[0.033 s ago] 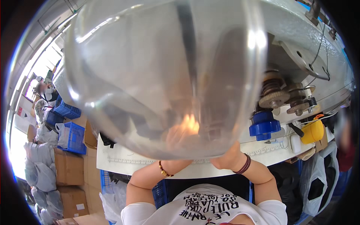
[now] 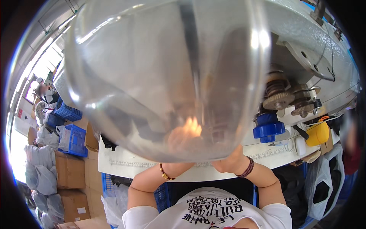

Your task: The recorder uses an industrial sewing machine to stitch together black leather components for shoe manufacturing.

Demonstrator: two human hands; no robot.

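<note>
A large clear rounded dome (image 2: 167, 76) fills most of the view and blurs what lies behind it. Both my forearms reach up from the lower edge to a white table (image 2: 122, 164). My left hand (image 2: 179, 166), with a gold bead bracelet on its wrist, goes under the dome's lower rim, and its fingers show only as an orange blur. My right hand (image 2: 228, 162), with a dark bracelet on its wrist, lies at the rim beside it with fingers curled. What either hand holds is hidden.
A grey machine (image 2: 305, 49) with gears stands at the right, with a blue knob (image 2: 268, 128) and a yellow object (image 2: 317, 133) below it. Blue crates (image 2: 74, 139), cardboard boxes (image 2: 70, 171) and white bags are at the left. Another person (image 2: 44, 91) is far left.
</note>
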